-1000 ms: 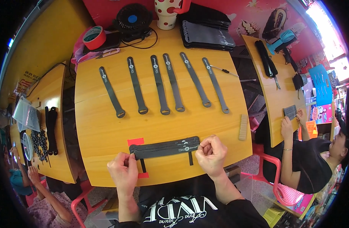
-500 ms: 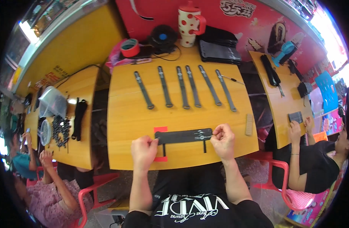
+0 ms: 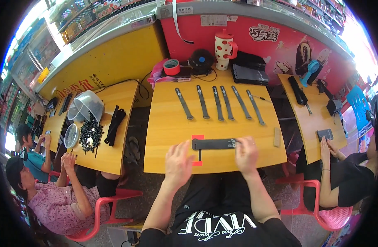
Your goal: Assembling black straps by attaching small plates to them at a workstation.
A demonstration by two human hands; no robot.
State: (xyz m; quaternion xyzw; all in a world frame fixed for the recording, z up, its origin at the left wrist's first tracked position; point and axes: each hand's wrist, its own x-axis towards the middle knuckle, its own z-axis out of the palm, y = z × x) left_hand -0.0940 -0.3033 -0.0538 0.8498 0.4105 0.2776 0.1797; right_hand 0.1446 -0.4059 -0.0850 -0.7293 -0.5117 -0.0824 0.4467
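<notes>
Clear plastic forms the tub [image 3: 92,103] tipped over on the left-hand desk [image 3: 110,162], with small black pieces [image 3: 90,136] heaped in front of its mouth and a black bundle [image 3: 115,126] near that desk's right edge. On the middle desk [image 3: 166,123], a red roll of tape [image 3: 171,68] sits at the far left corner. Near the front edge, the person's left hand [image 3: 179,161] is released, its fingers loosely extended just beside the left end of the dark strap stack [image 3: 213,144]. That stack lies crosswise near the middle of the front edge, between both hands, its left end by a red tape mark [image 3: 198,136]; a black strip [image 3: 200,155] runs from beneath it toward the front edge. Six grey straps [image 3: 203,103] are spread in a row toward the far edge, behind which stand a black fan [image 3: 201,60] and a spotted tumbler [image 3: 223,51]. The right hand [image 3: 246,154] is at the stack's right end, blurred; whether it grips cannot be told. A tan block [image 3: 276,137] lies by the right edge.
</notes>
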